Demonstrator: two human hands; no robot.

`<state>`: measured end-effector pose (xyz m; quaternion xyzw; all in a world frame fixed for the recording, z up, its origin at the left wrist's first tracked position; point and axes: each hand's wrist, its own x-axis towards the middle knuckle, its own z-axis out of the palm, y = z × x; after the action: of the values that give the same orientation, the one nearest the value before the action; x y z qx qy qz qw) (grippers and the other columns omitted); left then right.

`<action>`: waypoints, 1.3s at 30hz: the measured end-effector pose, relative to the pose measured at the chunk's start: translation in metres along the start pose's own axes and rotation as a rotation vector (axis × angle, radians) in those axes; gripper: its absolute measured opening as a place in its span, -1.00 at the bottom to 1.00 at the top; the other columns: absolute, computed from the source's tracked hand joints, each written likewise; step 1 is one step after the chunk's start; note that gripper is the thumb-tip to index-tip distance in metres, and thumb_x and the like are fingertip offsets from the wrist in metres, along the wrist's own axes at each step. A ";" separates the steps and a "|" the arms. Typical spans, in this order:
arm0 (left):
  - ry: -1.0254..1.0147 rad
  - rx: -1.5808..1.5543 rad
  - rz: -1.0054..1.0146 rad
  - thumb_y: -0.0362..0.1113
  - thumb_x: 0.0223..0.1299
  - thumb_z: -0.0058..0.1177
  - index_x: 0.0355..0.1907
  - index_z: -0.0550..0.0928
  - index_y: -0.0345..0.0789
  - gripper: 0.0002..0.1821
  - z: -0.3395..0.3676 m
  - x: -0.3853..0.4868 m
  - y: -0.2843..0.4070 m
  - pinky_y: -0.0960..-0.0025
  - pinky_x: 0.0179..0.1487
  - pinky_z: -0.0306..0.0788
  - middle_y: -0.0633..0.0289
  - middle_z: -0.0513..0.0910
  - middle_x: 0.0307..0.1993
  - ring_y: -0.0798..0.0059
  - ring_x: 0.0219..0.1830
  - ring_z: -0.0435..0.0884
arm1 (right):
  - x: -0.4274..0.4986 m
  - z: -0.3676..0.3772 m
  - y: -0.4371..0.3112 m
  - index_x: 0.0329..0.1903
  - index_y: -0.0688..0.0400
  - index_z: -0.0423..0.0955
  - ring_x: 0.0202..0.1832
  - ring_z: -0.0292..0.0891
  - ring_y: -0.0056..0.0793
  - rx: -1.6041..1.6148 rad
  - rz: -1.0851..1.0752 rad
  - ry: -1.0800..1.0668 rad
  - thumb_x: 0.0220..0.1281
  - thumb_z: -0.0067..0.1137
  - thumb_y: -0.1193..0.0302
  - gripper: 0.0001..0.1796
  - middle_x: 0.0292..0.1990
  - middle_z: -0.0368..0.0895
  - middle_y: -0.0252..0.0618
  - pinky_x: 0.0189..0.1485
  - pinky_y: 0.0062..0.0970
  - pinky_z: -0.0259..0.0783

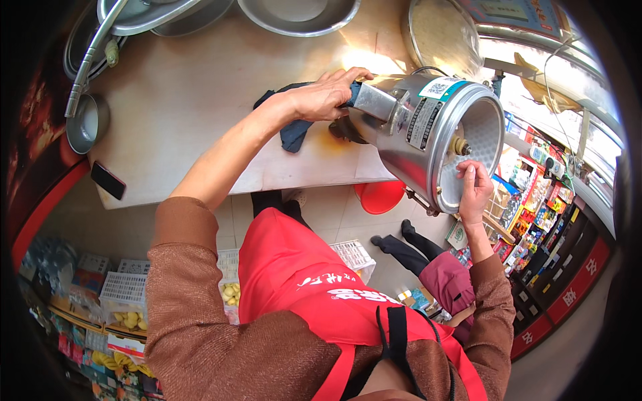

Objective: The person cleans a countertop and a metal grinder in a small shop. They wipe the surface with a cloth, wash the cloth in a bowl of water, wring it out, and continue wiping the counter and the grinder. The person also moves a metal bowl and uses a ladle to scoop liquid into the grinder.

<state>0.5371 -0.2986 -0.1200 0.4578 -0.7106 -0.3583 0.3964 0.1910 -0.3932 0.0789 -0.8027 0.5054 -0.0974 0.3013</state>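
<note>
A cylindrical metal machine (416,165) lies tilted on its side at the right end of the table, its round open mouth facing right. My left hand (328,97) rests with a dark blue cloth (295,135) against the metal block on the machine's side; part of the cloth lies on the tabletop. Just at the machine's mouth, my right hand (474,190) has its fingers curled near a brass-coloured shaft fitting (459,146) inside the drum. Whether anything small is between those fingers cannot be made out.
Metal bowls and pans (299,15) line the table's (200,125) far edge. A phone (108,180) lies at the near left corner. A red bucket (380,196) stands on the floor below the machine. Another person's legs (406,250) show beyond my apron, near white crates (353,255).
</note>
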 end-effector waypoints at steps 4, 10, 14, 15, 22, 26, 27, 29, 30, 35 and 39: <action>-0.033 0.416 0.069 -0.50 -0.04 0.18 -0.24 0.68 -0.35 -0.78 -0.010 0.008 0.006 -0.14 0.46 0.15 0.08 0.04 0.57 0.08 0.36 0.33 | 0.006 -0.006 0.005 -0.20 0.28 0.55 -0.33 0.47 -0.63 -0.010 -0.016 -0.004 0.51 -0.03 0.42 -0.78 -0.33 0.62 -0.32 -0.20 -0.57 0.41; -0.021 0.709 -0.090 -0.39 0.03 0.11 -0.60 0.66 -0.22 -0.87 -0.004 0.002 0.021 -0.26 0.47 0.12 0.07 0.62 -0.03 0.18 0.04 0.57 | 0.003 -0.004 0.000 -0.22 0.29 0.55 -0.31 0.46 -0.61 -0.054 -0.001 -0.050 0.50 0.00 0.42 -0.78 -0.33 0.61 -0.30 -0.19 -0.56 0.41; 0.139 0.517 -0.175 -0.45 0.02 0.08 -0.48 0.66 -0.26 -0.92 0.001 -0.022 0.016 -0.11 0.40 0.24 0.08 0.58 -0.26 0.12 -0.08 0.59 | 0.000 0.000 -0.003 -0.21 0.29 0.55 -0.31 0.46 -0.62 -0.057 0.021 -0.044 0.51 0.00 0.42 -0.78 -0.33 0.62 -0.32 -0.18 -0.57 0.40; 0.184 0.420 -0.216 -0.47 0.02 0.06 -0.42 0.66 -0.28 -0.90 0.002 -0.030 0.014 -0.06 0.38 0.27 0.06 0.58 -0.23 0.09 -0.06 0.57 | 0.000 0.000 -0.004 -0.21 0.29 0.55 -0.31 0.46 -0.63 -0.041 0.039 -0.046 0.51 -0.01 0.42 -0.78 -0.33 0.62 -0.32 -0.18 -0.57 0.40; 0.030 -0.422 -0.273 -0.48 0.04 0.06 0.16 0.50 -0.40 -0.48 0.016 -0.019 0.010 0.25 0.38 0.28 0.03 0.36 0.32 0.19 0.20 0.47 | -0.003 0.003 -0.009 -0.19 0.29 0.55 -0.32 0.45 -0.65 0.012 0.047 -0.038 0.53 -0.03 0.40 -0.77 -0.33 0.62 -0.33 -0.18 -0.60 0.39; -0.025 -1.331 -0.472 -0.28 0.09 0.34 0.15 0.60 -0.30 -0.48 0.017 -0.005 0.009 0.55 -0.08 0.50 0.39 0.67 -0.12 0.65 -0.11 0.57 | -0.007 0.008 -0.020 -0.19 0.27 0.55 -0.32 0.45 -0.67 0.044 0.074 -0.011 0.54 -0.04 0.39 -0.75 -0.33 0.62 -0.34 -0.18 -0.61 0.38; -0.054 -1.334 -0.474 -0.30 0.09 0.34 0.16 0.60 -0.31 -0.48 0.017 -0.005 0.009 0.55 -0.08 0.50 0.37 0.67 -0.11 0.65 -0.12 0.57 | -0.008 0.010 -0.023 -0.19 0.27 0.55 -0.32 0.45 -0.68 0.055 0.087 -0.019 0.55 -0.04 0.39 -0.75 -0.33 0.62 -0.34 -0.18 -0.62 0.37; -0.112 -1.337 -0.477 -0.32 0.08 0.34 0.16 0.59 -0.32 -0.47 0.015 -0.005 0.008 0.55 -0.10 0.50 0.35 0.67 -0.08 0.65 -0.13 0.57 | -0.011 0.015 -0.033 -0.18 0.26 0.55 -0.32 0.44 -0.69 0.048 0.112 -0.034 0.55 -0.04 0.38 -0.75 -0.33 0.62 -0.35 -0.18 -0.62 0.37; -0.288 -1.299 -0.577 -0.41 0.12 0.32 0.46 0.22 -0.37 -0.15 0.012 -0.003 0.004 0.42 0.31 0.32 0.23 0.55 0.15 0.56 0.16 0.45 | -0.012 0.019 -0.037 -0.18 0.26 0.55 -0.32 0.44 -0.69 0.073 0.131 -0.039 0.55 -0.04 0.38 -0.76 -0.34 0.60 -0.36 -0.18 -0.63 0.36; -0.156 -0.940 -0.445 -0.44 0.15 0.25 0.52 0.10 -0.33 -0.09 0.018 -0.009 0.002 0.39 0.37 0.26 0.21 0.50 0.23 0.49 0.21 0.41 | -0.016 0.036 -0.056 -0.17 0.22 0.54 -0.33 0.31 -0.78 0.105 0.105 -0.061 0.57 -0.02 0.30 -0.74 -0.38 0.50 -0.47 -0.24 -0.67 0.25; -0.084 -1.033 -0.480 -0.37 0.15 0.29 0.36 0.41 -0.33 -0.32 0.023 -0.030 0.001 0.44 0.36 0.24 0.32 0.53 0.17 0.53 0.18 0.42 | -0.016 0.029 -0.049 -0.20 0.28 0.52 -0.30 0.42 -0.64 -0.030 -0.033 -0.075 0.52 -0.03 0.38 -0.77 -0.36 0.54 -0.36 -0.17 -0.58 0.35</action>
<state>0.5245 -0.2668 -0.1356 0.3385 -0.3344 -0.7571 0.4476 0.2340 -0.3523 0.0865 -0.8185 0.4819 -0.0647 0.3061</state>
